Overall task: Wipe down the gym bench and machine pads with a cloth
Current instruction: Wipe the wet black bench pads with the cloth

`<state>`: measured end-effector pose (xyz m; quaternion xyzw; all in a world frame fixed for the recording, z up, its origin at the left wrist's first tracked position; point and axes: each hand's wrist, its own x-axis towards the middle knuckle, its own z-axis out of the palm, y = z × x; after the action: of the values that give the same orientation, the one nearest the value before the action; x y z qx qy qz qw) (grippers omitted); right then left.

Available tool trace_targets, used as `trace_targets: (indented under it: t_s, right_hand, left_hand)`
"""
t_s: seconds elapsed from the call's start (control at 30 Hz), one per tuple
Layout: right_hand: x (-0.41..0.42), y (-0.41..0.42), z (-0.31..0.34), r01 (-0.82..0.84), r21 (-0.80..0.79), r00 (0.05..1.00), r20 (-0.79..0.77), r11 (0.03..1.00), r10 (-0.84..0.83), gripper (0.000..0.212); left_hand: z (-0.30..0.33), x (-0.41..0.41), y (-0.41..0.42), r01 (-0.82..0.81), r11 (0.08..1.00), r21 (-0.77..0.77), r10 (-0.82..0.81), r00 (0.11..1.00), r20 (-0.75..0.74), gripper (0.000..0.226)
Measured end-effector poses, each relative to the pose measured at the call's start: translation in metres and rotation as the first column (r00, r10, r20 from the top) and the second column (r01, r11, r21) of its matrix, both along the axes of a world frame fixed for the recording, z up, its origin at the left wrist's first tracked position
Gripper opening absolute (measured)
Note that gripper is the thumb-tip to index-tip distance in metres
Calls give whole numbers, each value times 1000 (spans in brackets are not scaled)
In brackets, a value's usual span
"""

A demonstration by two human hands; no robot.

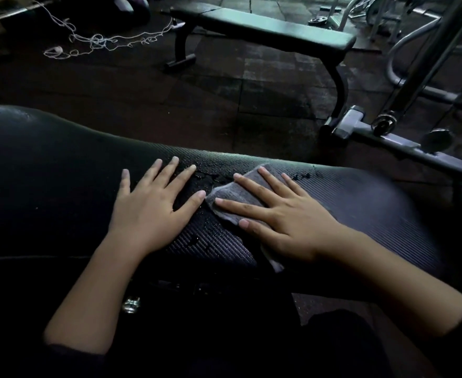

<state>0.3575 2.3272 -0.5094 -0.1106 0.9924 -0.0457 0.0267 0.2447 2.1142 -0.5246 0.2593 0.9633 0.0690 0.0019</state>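
The ribbed black pad (360,203) lies open to the right of the right hand (284,214), with bare surface out to its rounded end. To the left of the left hand (153,211) the smooth dark pad (47,173) is also bare. Between the hands, water droplets (208,173) and the grey cloth (232,192) fill the gap. Beyond the far edge, open rubber floor (169,105) runs up to a flat bench (265,31). At right a grey machine frame (382,137) stands close to the pad's end, perhaps crowding a sweep there.
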Motion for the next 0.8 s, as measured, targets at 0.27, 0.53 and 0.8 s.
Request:
trace_targets:
  t_s: [0.27, 0.53, 0.8]
  right_hand:
    - [-96, 45, -2, 180, -76, 981, 86, 981, -173, 41]
    - [-47, 76, -6, 317, 51, 948, 0, 947, -317, 55]
    - [-23, -12, -10, 138, 18, 987, -89, 990, -136, 52]
  left_hand:
    - [0, 1, -1, -12, 1000, 5, 12, 1000, 4, 73]
    - [-2, 1, -2, -4, 1000, 24, 5, 1000, -10, 74]
    - [-1, 2, 0, -5, 1000, 24, 5, 1000, -17, 75]
